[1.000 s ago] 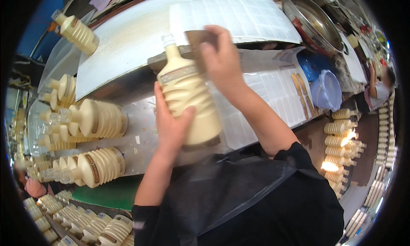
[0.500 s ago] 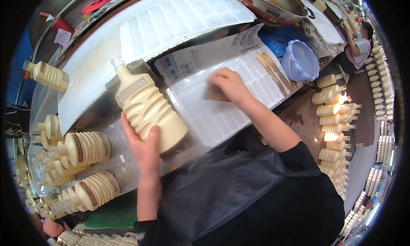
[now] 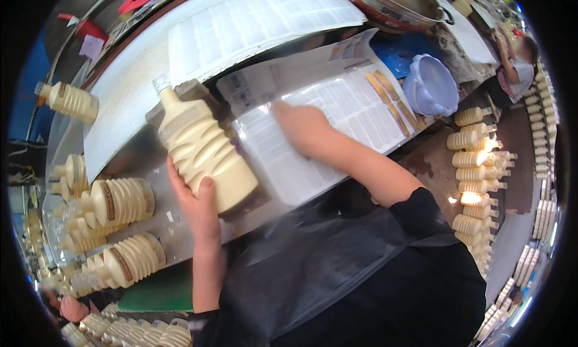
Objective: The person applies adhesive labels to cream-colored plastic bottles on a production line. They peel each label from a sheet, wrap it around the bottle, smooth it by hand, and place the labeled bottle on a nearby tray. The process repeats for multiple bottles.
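Observation:
My left hand (image 3: 195,205) is wrapped round the lower side of a cream-coloured bottle (image 3: 208,151) with swirled ridges and a clear neck. The bottle leans on a dark rest, its neck pointing away to the upper left. To its right lies a sheet of labels (image 3: 346,121) with mostly bare backing and a few gold strips (image 3: 391,103) at its right end. Over the sheet's left part is my right hand (image 3: 301,127), slightly blurred, its fingers curled together. Whatever they pinch, if anything, is too small to make out.
Several ribbed cream bottles (image 3: 123,202) lie at the left edge of the bench. A lilac bucket (image 3: 435,85) and a large metal pan (image 3: 400,3) stand at the far right. Beyond them is another person (image 3: 515,70); more bottles (image 3: 472,160) line the floor.
My right hand has moved left across the label sheet toward the bottle. My left hand still holds the bottle, which has barely shifted.

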`<act>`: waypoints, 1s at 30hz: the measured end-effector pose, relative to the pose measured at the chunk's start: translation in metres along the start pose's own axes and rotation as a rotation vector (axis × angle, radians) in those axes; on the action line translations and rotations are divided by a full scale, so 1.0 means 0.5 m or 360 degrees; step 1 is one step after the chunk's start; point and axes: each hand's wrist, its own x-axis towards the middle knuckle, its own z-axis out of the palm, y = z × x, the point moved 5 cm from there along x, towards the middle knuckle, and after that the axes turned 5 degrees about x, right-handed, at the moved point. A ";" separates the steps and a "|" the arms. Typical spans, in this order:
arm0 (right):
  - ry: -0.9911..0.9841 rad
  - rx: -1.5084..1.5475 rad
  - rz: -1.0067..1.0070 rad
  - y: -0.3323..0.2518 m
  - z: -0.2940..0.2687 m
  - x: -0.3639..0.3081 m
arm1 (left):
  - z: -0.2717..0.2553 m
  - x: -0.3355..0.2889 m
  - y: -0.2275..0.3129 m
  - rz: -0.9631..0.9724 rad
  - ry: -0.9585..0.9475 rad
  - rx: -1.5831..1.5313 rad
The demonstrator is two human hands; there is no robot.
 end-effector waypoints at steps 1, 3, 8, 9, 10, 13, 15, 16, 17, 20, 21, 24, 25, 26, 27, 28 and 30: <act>-0.0001 0.0109 0.0066 -0.004 0.003 -0.037 | 0.003 0.002 -0.001 -0.0005 -0.0009 -0.0050; -0.0019 -0.0236 -0.0021 -0.016 0.016 -0.120 | 0.006 0.003 0.003 0.0022 -0.0027 -0.0070; 0.0135 -0.0272 -0.0328 0.012 0.027 -0.228 | 0.005 -0.001 0.007 0.0008 -0.0012 -0.0004; 0.0212 -0.0280 -0.0406 0.020 0.023 -0.230 | 0.005 -0.001 0.005 -0.0005 -0.0022 -0.0003; 0.0280 -0.0301 -0.0454 0.027 0.021 -0.235 | 0.006 -0.001 0.006 0.0029 -0.0045 -0.0049; 0.0171 -0.0372 -0.0341 0.039 0.047 -0.263 | 0.002 -0.003 -0.003 0.0000 -0.0034 -0.0093; 0.0071 -0.0336 -0.0309 0.039 0.067 -0.299 | -0.003 -0.014 -0.009 -0.0035 -0.0012 -0.0152; 0.0156 -0.0353 -0.0368 0.036 0.067 -0.316 | -0.002 -0.021 -0.007 0.0006 -0.0028 -0.0144; 0.0235 -0.0345 -0.0455 0.033 0.068 -0.332 | -0.002 -0.029 -0.007 0.0026 -0.0036 -0.0161; 0.0412 -0.0506 -0.0633 0.039 0.069 -0.363 | -0.001 -0.049 -0.005 0.0028 -0.0030 -0.0222; 0.0451 -0.0588 -0.0698 0.042 0.070 -0.369 | 0.000 -0.057 -0.006 0.0001 -0.0027 -0.0252; 0.0613 -0.0533 -0.0884 0.044 0.065 -0.373 | -0.012 -0.071 -0.007 -0.0005 -0.0003 -0.0200; 0.0582 -0.0461 -0.0840 0.047 0.062 -0.368 | -0.015 -0.078 -0.007 0.0009 0.0007 -0.0195; 0.0663 -0.0362 -0.0909 0.040 0.052 -0.363 | -0.018 -0.085 -0.011 -0.0008 0.0027 -0.0210; 0.0595 -0.0182 -0.0818 0.038 0.045 -0.350 | -0.021 -0.089 -0.011 0.0018 0.0026 -0.0206; 0.0570 0.0007 -0.0733 0.033 0.033 -0.338 | -0.022 -0.092 -0.012 0.0048 0.0015 -0.0209; 0.0247 0.0477 -0.0216 0.026 0.027 -0.295 | -0.024 -0.099 -0.015 0.0054 0.0015 -0.0227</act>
